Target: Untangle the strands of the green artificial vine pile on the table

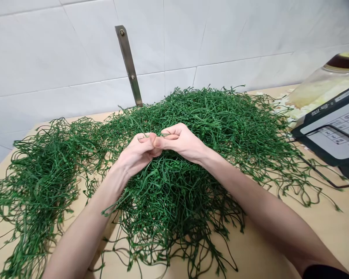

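Green thin stems point(209, 120) in big tangled mound, centre of wooden table point(322, 232); smaller heap point(37, 182) at left. Left hand point(135, 155) and right hand point(183, 141) over near side of mound, fingertips touching, both pinching one single stem point(165, 135). Metal bracket point(129, 64) on white tile wall point(46, 58), far side. Dark keypad device point(331, 131) and jar point(322, 83) at right.

The scene is lit brightly and evenly from above; a soft sheen is seen on the white tiled wall point(235, 35), without harsh glare. Only faint, short shadows are cast on the wooden table point(337, 217) beneath the green strands point(221, 124). The middle is rendered sharply. Straight lines are bowed toward the edges, and the jar point(322, 83) at the right edge is washed out and smeared
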`<state>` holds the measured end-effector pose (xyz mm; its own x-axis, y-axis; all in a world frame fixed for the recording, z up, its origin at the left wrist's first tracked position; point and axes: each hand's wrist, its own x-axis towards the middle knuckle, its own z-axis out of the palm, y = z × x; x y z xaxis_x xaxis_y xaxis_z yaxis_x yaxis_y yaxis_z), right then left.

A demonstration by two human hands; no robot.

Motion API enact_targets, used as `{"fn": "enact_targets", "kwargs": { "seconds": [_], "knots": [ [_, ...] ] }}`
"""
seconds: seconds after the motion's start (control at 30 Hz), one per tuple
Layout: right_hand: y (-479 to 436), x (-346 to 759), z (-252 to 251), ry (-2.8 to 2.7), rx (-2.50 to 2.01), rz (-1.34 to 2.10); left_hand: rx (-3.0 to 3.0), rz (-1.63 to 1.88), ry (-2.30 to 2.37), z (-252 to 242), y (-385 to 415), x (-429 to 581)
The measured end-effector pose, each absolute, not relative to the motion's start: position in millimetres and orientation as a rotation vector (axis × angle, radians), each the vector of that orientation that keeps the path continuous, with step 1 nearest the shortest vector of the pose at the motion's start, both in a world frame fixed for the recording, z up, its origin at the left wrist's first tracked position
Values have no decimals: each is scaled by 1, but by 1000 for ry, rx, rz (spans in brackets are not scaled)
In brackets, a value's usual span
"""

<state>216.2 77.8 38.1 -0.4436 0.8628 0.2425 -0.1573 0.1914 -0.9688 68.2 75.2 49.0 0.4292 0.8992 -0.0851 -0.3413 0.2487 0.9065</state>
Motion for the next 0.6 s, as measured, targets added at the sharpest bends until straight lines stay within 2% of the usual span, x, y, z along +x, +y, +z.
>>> {"fn": "enact_targets", "kwargs": {
  "seconds": [0.2,0.37,0.6],
  "knots": [
    [82,221,37,-1289,-676,1202,852,1136,747,52,83,58],
    [88,231,45,-1413,-820,1091,888,1030,636,59,83,59],
    [88,238,49,-1492,-1083,872,1052,1214,824,69,82,61]
  ]
}}
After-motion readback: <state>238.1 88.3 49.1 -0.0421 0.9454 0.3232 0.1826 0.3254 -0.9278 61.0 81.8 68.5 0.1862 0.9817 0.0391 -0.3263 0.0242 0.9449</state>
